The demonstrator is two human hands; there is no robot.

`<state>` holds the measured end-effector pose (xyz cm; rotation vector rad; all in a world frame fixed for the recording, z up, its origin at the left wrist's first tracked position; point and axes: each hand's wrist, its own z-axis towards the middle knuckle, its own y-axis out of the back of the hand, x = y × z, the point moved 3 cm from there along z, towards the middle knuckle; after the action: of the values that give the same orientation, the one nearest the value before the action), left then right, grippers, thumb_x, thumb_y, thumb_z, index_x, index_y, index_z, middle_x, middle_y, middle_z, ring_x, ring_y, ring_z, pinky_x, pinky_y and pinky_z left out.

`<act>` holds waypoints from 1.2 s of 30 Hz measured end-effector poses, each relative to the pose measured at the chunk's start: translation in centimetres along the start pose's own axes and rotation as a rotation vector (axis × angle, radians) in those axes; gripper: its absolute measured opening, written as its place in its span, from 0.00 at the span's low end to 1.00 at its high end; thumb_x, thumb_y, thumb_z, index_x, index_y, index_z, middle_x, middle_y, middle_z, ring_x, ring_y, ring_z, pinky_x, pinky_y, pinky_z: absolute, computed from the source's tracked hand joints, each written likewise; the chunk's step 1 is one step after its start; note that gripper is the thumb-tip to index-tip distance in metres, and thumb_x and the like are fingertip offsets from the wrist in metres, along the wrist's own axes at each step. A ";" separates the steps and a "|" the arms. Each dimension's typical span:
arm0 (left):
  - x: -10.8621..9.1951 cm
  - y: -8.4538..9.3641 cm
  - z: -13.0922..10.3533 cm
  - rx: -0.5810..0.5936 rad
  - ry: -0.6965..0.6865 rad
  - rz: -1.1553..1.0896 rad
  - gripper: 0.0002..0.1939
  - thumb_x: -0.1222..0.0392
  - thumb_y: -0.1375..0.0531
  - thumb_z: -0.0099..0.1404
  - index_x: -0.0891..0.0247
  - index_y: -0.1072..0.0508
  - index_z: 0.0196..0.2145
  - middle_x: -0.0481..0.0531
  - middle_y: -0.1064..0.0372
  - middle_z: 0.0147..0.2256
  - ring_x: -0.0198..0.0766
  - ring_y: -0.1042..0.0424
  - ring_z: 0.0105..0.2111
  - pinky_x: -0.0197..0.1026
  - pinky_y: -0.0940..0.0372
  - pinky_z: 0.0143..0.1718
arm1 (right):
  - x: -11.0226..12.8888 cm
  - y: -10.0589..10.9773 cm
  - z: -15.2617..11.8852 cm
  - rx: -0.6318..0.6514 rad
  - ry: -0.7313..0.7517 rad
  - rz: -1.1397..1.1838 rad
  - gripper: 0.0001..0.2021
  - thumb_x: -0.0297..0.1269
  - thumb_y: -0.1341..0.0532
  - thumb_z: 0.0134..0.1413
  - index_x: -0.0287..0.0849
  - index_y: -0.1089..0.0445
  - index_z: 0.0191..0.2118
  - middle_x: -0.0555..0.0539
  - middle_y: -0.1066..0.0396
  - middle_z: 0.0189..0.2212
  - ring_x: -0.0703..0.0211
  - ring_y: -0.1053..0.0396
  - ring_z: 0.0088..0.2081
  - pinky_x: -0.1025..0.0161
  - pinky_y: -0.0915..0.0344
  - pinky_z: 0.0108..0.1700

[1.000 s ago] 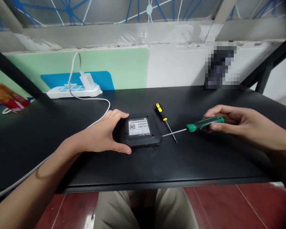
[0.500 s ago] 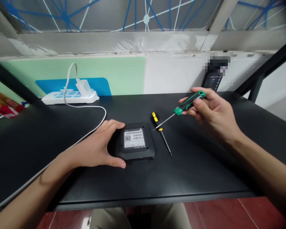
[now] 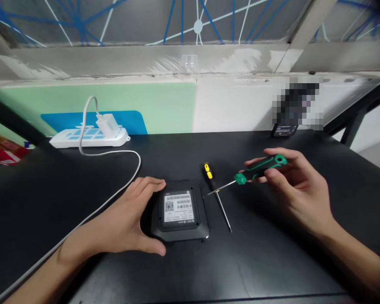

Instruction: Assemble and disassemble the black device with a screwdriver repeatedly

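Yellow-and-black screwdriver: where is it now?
Near the middle of the head view, the yellow-and-black screwdriver lies on the black table, just right of the labelled black device, with the green-handled screwdriver crossing in front of it.

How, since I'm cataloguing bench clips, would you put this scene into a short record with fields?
Left grip: spread open around the left side of the black device; contact hard to judge.
Right grip: holds the green-and-black screwdriver, aimed at the device's right edge; contact there unclear.
Other tool: yellow-and-black screwdriver, lying on the black tabletop, crossed in view by the held one.
Device face: white printed label, facing up.
Back left: white power strip with a white plug and cable.
Back right: dark phone-like thing, partly pixelated.
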<state>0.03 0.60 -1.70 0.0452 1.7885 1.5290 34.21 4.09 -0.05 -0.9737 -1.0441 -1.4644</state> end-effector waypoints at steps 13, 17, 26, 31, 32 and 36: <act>-0.3 0.1 -0.1 0.020 0.002 0.002 0.57 0.33 0.26 0.47 0.52 0.47 0.66 0.64 0.43 0.64 0.69 0.40 0.63 0.72 0.40 0.61 | 0.4 0.5 -0.6 0.019 -0.024 -0.075 0.11 0.43 0.30 0.52 0.58 0.28 0.42 0.50 0.20 0.37 0.52 0.19 0.37 0.59 0.17 0.37; -0.3 0.1 0.0 0.040 0.003 0.007 0.56 0.31 0.27 0.47 0.52 0.47 0.65 0.65 0.43 0.64 0.69 0.40 0.63 0.73 0.40 0.61 | 0.4 0.8 -0.4 0.061 -0.056 -0.106 0.12 0.43 0.30 0.52 0.56 0.29 0.42 0.50 0.19 0.38 0.53 0.19 0.35 0.58 0.17 0.37; -0.2 -0.1 0.0 0.057 0.005 0.010 0.56 0.29 0.29 0.49 0.53 0.50 0.65 0.66 0.46 0.64 0.68 0.43 0.64 0.73 0.43 0.63 | 1.9 0.3 -1.0 0.099 0.055 -0.237 0.15 0.44 0.29 0.52 0.56 0.32 0.44 0.50 0.19 0.39 0.51 0.19 0.39 0.54 0.20 0.42; -0.3 0.1 -0.1 0.012 0.005 0.013 0.54 0.31 0.29 0.50 0.55 0.46 0.64 0.64 0.43 0.62 0.67 0.40 0.63 0.70 0.40 0.62 | 3.0 -0.4 -0.8 0.149 0.145 -0.308 0.17 0.44 0.29 0.52 0.53 0.34 0.45 0.50 0.19 0.39 0.54 0.19 0.38 0.59 0.22 0.40; -0.3 0.2 -0.1 0.004 0.003 0.017 0.54 0.31 0.28 0.50 0.55 0.45 0.65 0.64 0.42 0.62 0.67 0.40 0.62 0.69 0.39 0.61 | 3.3 -0.5 -0.6 0.151 0.157 -0.335 0.18 0.45 0.29 0.52 0.52 0.34 0.45 0.50 0.20 0.38 0.54 0.19 0.37 0.59 0.22 0.39; -0.2 0.1 -0.1 0.012 -0.009 0.040 0.54 0.31 0.29 0.50 0.56 0.47 0.65 0.64 0.44 0.62 0.66 0.40 0.62 0.69 0.39 0.61 | 4.6 -1.2 -0.2 0.185 0.180 -0.417 0.20 0.50 0.29 0.51 0.52 0.34 0.45 0.50 0.21 0.37 0.55 0.20 0.35 0.58 0.22 0.37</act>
<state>0.08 0.45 -1.55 0.0944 1.7994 1.5437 32.38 2.68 4.08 -0.4988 -1.2729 -1.7186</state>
